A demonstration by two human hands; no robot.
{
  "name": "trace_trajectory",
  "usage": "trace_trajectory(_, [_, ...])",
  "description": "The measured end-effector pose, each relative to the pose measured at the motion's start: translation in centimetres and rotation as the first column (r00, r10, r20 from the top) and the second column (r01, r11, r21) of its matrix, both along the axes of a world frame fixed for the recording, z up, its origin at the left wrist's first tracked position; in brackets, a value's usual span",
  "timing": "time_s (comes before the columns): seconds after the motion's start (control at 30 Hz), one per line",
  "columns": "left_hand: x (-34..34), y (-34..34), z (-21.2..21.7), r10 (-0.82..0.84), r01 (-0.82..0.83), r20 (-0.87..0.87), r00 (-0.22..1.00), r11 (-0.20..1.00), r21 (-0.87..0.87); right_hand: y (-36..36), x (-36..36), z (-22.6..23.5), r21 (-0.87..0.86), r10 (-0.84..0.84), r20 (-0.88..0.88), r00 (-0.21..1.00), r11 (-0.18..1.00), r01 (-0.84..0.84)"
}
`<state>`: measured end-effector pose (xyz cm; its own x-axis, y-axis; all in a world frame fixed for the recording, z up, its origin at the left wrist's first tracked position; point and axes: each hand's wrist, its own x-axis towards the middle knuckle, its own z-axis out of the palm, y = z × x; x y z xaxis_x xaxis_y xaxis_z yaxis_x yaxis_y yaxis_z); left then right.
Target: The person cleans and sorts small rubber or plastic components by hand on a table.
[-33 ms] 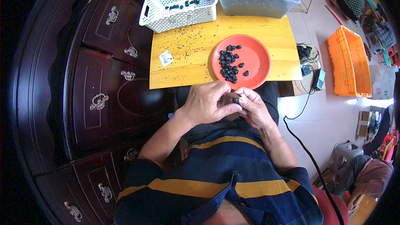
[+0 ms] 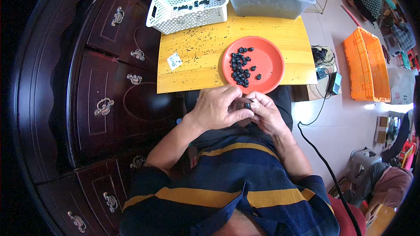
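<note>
A dark wooden cabinet (image 2: 96,61) fills the left side; a white perforated basket (image 2: 192,21) stands on the yellow table (image 2: 197,76); the left hand (image 2: 216,109) is half-curled, thumb and forefinger apart; a small black piece (image 2: 247,105) sits between the two hands, though which one grips it I cannot tell; a red plate (image 2: 272,63) bearing loose black beads (image 2: 239,67) lies just beyond; the right hand (image 2: 267,116) is mostly closed, its fingertips beside the piece; an orange crate (image 2: 361,70) stands farther right.

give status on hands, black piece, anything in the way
Left hand, right hand close together. Small black piece between them, exact grip unclear. Holed black pieces in red plate just beyond. Nothing visibly blocking.
</note>
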<state>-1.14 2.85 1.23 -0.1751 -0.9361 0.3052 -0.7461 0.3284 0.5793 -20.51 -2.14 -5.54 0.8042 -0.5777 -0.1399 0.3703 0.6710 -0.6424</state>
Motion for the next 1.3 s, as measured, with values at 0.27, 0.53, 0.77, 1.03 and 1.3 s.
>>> trace_trajectory(0.27, [-0.1, -0.2, 0.0, -0.051, 0.057, 0.093, 0.994, 0.996, -0.068, 0.0, -0.2, -0.2, -0.048, 0.041, 0.036, 0.999, 0.998, -0.039])
trace_trajectory(0.53, [0.0, 0.0, -0.5, -0.049, 0.055, 0.082, 0.995, 0.996, -0.068, 0.3, -0.1, -0.2, 0.013, 0.040, 0.005, 0.999, 0.999, -0.040])
trace_trajectory(0.77, [0.0, 0.0, -0.6, -0.063, 0.066, 0.100, 0.993, 0.997, -0.027, 0.3, 0.0, 0.0, 0.055, 0.024, 0.028, 0.999, 0.998, -0.025])
trace_trajectory(1.03, [-0.1, 0.0, -1.1, -0.047, 0.050, 0.068, 0.997, 0.998, -0.042, 0.4, 0.2, -0.4, 0.105, 0.018, 0.028, 0.999, 0.994, -0.021])
trace_trajectory(1.3, [-0.6, 0.0, 0.3, 0.031, -0.017, -0.173, 0.984, 0.997, 0.081, 0.9, 0.9, 0.1, 0.227, 0.010, 0.021, 1.000, 0.974, -0.014])
